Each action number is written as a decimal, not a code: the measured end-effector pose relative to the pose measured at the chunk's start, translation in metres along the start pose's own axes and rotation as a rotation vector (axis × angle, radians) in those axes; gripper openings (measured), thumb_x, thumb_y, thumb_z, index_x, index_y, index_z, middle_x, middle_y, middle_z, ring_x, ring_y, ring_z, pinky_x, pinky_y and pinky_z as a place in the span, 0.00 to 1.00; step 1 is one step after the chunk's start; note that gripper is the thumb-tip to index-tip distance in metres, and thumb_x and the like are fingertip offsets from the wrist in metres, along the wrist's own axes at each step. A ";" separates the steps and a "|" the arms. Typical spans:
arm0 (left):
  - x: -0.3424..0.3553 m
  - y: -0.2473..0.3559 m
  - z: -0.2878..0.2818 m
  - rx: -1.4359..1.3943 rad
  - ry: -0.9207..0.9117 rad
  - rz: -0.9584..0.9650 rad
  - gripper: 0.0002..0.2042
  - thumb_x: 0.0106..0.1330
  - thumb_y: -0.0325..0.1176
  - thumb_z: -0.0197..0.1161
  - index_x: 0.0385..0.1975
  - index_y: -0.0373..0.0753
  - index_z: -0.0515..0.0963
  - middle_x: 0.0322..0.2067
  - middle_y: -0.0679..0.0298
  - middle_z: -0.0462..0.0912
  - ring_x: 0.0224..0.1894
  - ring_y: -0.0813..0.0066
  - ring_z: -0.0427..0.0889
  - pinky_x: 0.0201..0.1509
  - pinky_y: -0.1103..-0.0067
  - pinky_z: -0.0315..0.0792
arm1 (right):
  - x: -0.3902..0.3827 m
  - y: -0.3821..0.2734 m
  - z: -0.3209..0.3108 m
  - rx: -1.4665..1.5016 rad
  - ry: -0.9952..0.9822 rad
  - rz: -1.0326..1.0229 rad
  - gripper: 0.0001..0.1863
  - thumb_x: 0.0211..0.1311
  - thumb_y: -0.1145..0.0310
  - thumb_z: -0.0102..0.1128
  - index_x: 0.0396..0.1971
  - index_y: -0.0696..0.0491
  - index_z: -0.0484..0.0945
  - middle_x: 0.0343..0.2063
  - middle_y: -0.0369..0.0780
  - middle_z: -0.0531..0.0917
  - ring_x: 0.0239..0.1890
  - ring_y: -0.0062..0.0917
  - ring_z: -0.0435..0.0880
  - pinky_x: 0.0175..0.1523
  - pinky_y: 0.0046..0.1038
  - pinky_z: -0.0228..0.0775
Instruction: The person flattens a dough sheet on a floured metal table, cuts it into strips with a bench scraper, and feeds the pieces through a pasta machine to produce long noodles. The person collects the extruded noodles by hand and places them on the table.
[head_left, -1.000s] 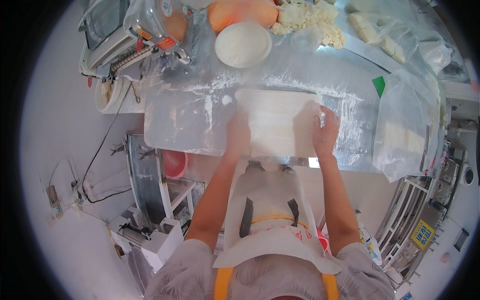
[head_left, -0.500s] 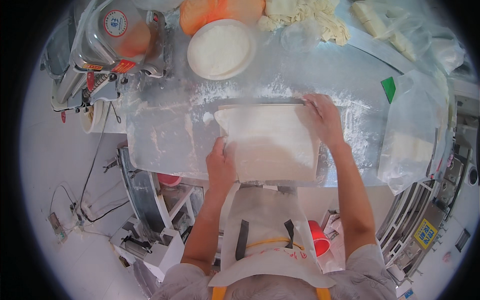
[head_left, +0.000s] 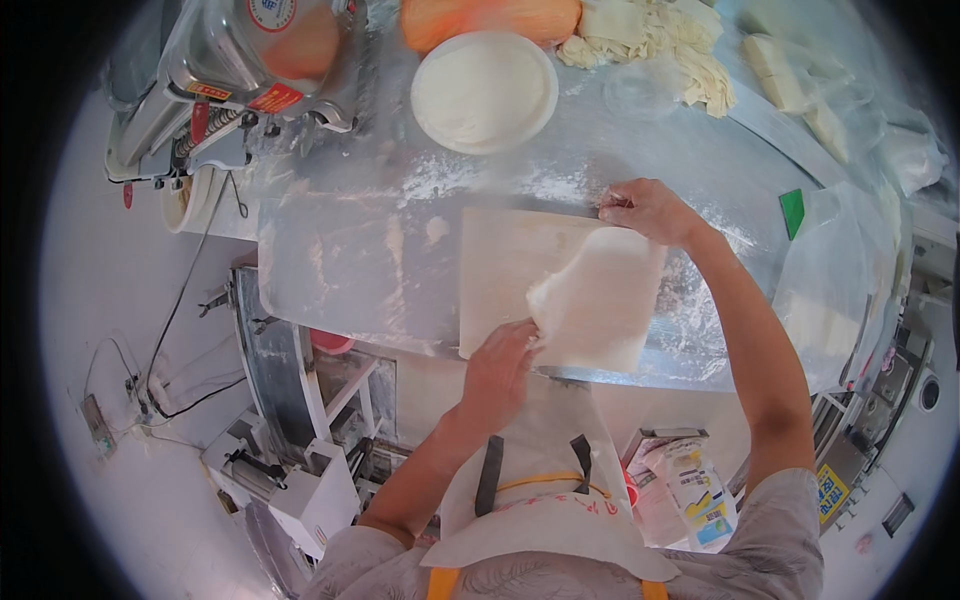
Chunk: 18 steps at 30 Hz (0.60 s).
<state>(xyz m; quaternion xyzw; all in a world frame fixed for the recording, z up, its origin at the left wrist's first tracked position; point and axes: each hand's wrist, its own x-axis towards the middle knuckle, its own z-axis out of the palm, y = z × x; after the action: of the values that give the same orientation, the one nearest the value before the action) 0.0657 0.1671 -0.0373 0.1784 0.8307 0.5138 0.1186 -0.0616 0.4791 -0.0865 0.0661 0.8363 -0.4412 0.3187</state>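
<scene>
On the floured metal table, near its front edge, lies a flat rectangular stack of pale dough sheets [head_left: 497, 255]. Its uppermost dough sheet [head_left: 605, 285] is peeled back from the left, so a wavy fold runs diagonally across the stack. At the lower end of that fold, my left hand [head_left: 500, 368] pinches the sheet's edge, fingers closed. My right hand [head_left: 648, 208] is closed at the stack's far right corner and grips the same sheet there. The fingertips partly hide the edges they hold.
Beyond the stack is a white bowl of flour [head_left: 484, 92], beside an orange bag [head_left: 490, 22] and a heap of dough strips [head_left: 650, 45]. A metal machine [head_left: 260, 55] stands far left. On the right lie a green piece [head_left: 792, 213] and clear plastic bags [head_left: 825, 265].
My left hand has moved right and nearer to me, drawing the top sheet's left part across and baring the layer beneath. My right hand stays at the far right corner. The view has shifted.
</scene>
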 end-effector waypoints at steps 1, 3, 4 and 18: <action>0.000 0.004 0.001 -0.004 -0.001 0.018 0.10 0.68 0.19 0.61 0.47 0.32 0.77 0.43 0.49 0.84 0.40 0.51 0.84 0.42 0.69 0.79 | 0.002 -0.004 -0.002 -0.049 -0.043 0.017 0.13 0.62 0.62 0.68 0.36 0.57 0.85 0.30 0.42 0.85 0.35 0.30 0.82 0.44 0.33 0.74; 0.001 0.013 0.003 -0.013 -0.006 0.062 0.11 0.66 0.18 0.60 0.47 0.32 0.76 0.44 0.49 0.84 0.42 0.49 0.85 0.44 0.68 0.79 | 0.005 -0.017 -0.006 -0.145 -0.120 0.053 0.13 0.60 0.61 0.70 0.36 0.56 0.85 0.30 0.40 0.85 0.35 0.28 0.82 0.44 0.32 0.74; 0.002 0.017 0.004 -0.048 -0.017 0.072 0.11 0.66 0.18 0.60 0.48 0.32 0.76 0.45 0.48 0.84 0.43 0.48 0.84 0.44 0.67 0.80 | 0.006 -0.018 -0.006 -0.110 -0.155 0.043 0.14 0.59 0.61 0.70 0.36 0.56 0.85 0.30 0.39 0.85 0.35 0.27 0.81 0.44 0.31 0.74; 0.000 0.065 -0.001 -0.241 -0.084 0.045 0.11 0.69 0.20 0.62 0.49 0.32 0.75 0.47 0.49 0.86 0.38 0.52 0.86 0.40 0.67 0.79 | 0.011 -0.046 -0.029 -0.345 -0.565 0.149 0.12 0.55 0.70 0.72 0.38 0.58 0.84 0.23 0.35 0.82 0.28 0.24 0.78 0.38 0.33 0.72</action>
<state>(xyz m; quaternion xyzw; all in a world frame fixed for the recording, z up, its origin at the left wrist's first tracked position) 0.0765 0.1930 0.0208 0.2030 0.7530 0.6045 0.1623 -0.1023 0.4715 -0.0492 -0.0528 0.7701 -0.2695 0.5758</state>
